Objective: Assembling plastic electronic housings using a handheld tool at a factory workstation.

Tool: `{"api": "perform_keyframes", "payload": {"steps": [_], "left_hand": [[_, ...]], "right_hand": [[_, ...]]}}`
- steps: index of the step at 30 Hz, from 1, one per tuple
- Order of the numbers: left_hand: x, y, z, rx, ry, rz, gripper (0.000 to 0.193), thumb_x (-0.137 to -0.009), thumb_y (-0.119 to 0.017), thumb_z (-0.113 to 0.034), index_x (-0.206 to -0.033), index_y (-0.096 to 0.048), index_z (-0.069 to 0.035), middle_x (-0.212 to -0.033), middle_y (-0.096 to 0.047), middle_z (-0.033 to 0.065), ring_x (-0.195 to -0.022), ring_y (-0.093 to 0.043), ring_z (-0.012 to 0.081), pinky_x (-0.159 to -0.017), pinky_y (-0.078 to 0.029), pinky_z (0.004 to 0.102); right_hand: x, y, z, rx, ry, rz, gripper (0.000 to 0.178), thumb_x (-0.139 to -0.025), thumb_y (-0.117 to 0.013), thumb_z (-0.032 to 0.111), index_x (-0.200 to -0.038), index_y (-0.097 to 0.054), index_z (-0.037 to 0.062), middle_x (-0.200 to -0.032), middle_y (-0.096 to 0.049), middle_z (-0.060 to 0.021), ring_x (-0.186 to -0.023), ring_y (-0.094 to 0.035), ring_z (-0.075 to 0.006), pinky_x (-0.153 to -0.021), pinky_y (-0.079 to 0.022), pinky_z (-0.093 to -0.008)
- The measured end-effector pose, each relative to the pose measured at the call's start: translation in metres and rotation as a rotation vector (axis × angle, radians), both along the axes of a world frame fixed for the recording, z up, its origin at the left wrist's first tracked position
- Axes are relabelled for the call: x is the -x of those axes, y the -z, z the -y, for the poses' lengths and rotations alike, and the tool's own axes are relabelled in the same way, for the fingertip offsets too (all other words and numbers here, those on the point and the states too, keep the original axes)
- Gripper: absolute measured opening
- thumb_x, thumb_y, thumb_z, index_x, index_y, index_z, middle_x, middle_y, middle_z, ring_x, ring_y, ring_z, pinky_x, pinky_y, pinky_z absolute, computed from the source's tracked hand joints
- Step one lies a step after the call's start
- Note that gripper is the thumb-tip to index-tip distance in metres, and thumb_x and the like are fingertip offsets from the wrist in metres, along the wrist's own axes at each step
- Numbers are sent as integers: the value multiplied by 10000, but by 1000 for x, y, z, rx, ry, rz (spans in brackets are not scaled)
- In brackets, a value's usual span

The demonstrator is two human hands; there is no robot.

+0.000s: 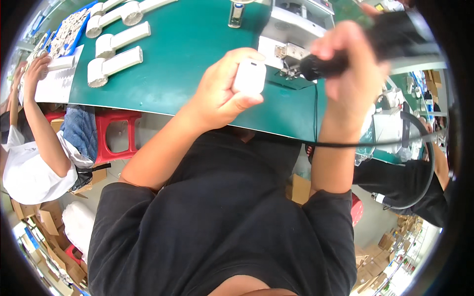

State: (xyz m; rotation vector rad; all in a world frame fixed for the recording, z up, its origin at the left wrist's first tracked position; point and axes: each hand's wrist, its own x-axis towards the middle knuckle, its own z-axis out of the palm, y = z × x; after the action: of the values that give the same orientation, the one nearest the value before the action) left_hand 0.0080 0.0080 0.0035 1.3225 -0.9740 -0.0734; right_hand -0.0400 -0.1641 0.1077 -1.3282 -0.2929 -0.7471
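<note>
The case (250, 79) looks smooth plastic; the tabletop (173, 69), glossy; the shirt (227, 197), matt cloth.

Green worktable (168, 69), red stool (101, 135)

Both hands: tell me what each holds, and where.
Left hand: a white case, by its edges, between thumb and fingers. Right hand: a black tool, gripped towards its narrow end; blur hides the exact hold.

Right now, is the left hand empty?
No, the left hand holds a small white rounded block between its thumb and fingers.
</note>
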Motion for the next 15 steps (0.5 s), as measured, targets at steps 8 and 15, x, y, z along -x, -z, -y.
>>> {"api": "perform_keyframes", "payload": {"steps": [8,15], "left_hand": [[1,-13,5,-145,-17,192,625,-786,-645,-471,-1186,-453,-30,-995,-525,74,-854,-513,166,-753,-425,281],[3,-14,8,-121,-18,136,571,-718,-684,-447,-1104,-487,-75,-949,-569,126,-836,-561,326,-719,-457,369]], "right_hand": [[19,-54,-17,-93,-354,10,229,-896,-425,238,-756,-470,63,-748,-464,-47,-627,-448,-178,-641,-377,-375],[16,-41,-26,-113,-313,-19,230,-891,-443,246,-746,-453,68,-721,-454,-26,-610,-445,-157,-638,-366,-350]]}}
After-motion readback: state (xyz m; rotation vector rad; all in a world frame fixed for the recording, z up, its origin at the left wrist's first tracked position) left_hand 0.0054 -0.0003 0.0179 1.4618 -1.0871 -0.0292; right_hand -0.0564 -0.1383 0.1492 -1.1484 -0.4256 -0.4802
